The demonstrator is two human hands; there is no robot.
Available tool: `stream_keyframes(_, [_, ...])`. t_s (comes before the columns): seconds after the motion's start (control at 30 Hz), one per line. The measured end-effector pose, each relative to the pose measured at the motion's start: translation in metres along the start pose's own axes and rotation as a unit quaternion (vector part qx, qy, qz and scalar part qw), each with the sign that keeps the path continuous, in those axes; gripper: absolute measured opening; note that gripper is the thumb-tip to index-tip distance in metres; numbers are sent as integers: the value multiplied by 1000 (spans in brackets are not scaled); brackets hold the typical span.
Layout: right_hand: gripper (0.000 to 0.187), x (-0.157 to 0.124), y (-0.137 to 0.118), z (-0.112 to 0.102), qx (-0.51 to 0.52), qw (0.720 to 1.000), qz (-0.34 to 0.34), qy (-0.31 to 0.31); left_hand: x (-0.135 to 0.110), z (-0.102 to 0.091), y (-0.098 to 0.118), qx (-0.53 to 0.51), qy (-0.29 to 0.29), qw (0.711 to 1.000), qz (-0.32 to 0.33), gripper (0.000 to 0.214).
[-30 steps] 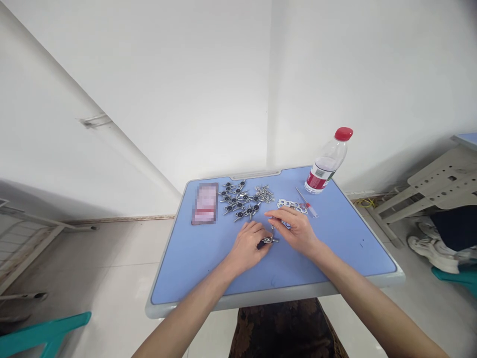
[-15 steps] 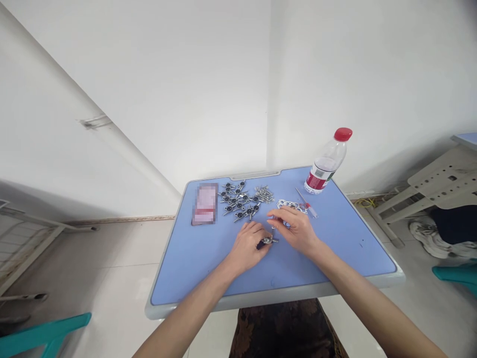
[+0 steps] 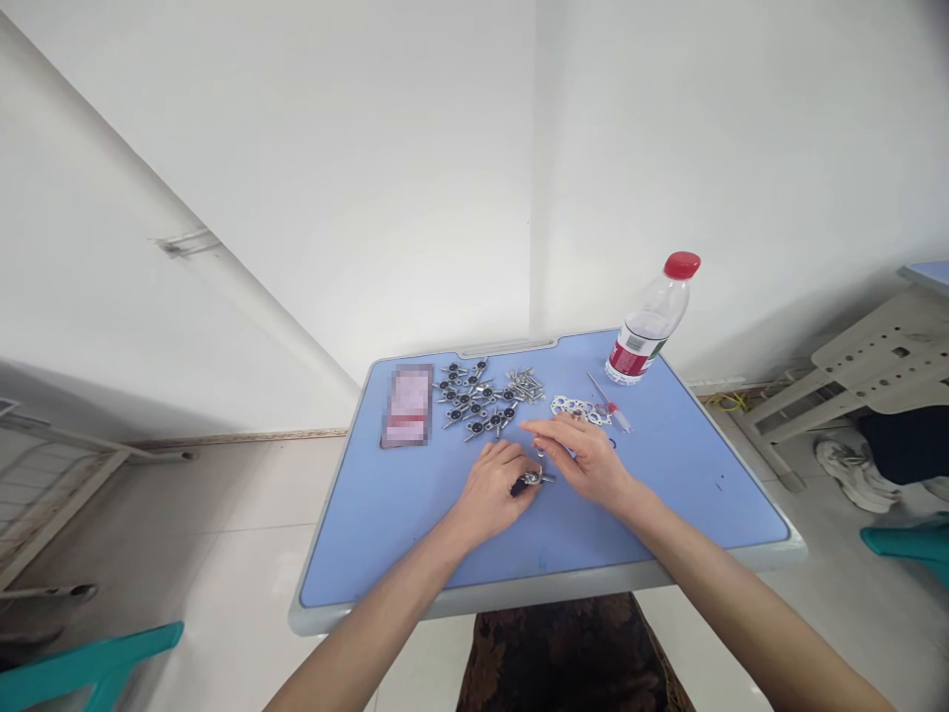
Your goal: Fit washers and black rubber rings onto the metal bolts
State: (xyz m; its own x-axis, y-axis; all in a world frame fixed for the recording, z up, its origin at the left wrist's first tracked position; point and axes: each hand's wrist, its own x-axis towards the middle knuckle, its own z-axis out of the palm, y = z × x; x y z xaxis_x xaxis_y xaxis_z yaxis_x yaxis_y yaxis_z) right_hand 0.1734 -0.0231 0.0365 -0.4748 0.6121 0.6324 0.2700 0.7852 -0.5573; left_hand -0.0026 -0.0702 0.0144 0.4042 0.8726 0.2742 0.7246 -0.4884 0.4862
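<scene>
My left hand (image 3: 495, 487) rests on the blue tabletop, its fingers closed around a small shiny metal fitting (image 3: 532, 479) that is partly covered by them. From its right side a short metal stem sticks out. My right hand (image 3: 582, 457) is just above and to the right, thumb and fingers pinched around the top of a thin upright shiny piece (image 3: 541, 457) that meets the fitting; its kind is too small to tell. Beyond the hands lie several metal fittings with black round centres (image 3: 476, 408) and a pile of small silver screws or pins (image 3: 525, 386).
White perforated flat plates (image 3: 569, 404) lie just past my right hand, beside a screwdriver (image 3: 612, 406) with a red and clear handle. A red-capped bottle (image 3: 639, 341) stands at the back right. A blurred-out pinkish rectangular object (image 3: 407, 405) lies at the left of the table (image 3: 392, 554).
My right hand's fingers have swung slightly left and closed in around the top of the thin upright piece. My left hand and the fitting have stayed in place.
</scene>
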Motion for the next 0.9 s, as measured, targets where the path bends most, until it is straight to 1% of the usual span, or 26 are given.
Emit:
stream_keyframes(0.1, [15,0,2,2,-41,998,21,40,0,1,0,-1,0,1000,0,12])
stream_keyframes(0.17, [13,0,3,2,-64,996,29,55,-1,1,-1,-1,3,1000,-1,11])
stream_keyframes(0.23, [15,1,1,-1,-56,997,25,37,-1,1,-1,-1,7,1000,-1,11])
stream_keyframes(0.33, [30,2,-2,-6,2,1000,6,-27,-1,1,-1,-1,8,1000,3,11])
stream_keyframes(0.37, [33,3,-3,-7,20,999,1,-40,-1,1,-1,-1,7,1000,5,10])
stream_keyframes(0.4, [33,3,-3,-8,32,999,-2,-42,-1,1,-1,0,6,1000,6,10])
stream_keyframes(0.47, [27,4,-3,-6,35,999,2,-25,0,1,-1,2,4,1000,6,10])
stream_keyframes(0.57, [13,4,-1,-1,7,1000,19,17,0,1,-1,3,2,1000,2,11])
stream_keyframes(0.67, [5,2,1,5,-23,998,37,36,0,1,0,2,1,1000,1,13])
stream_keyframes(0.8, [7,-1,2,7,-35,997,48,39,1,0,1,1,3,1000,2,13])
stream_keyframes(0.87, [14,-1,1,3,-33,999,26,18,1,0,1,2,4,1000,1,13])
stream_keyframes(0.9, [18,-1,0,1,-28,1000,13,-2,0,0,0,3,3,1000,0,13])
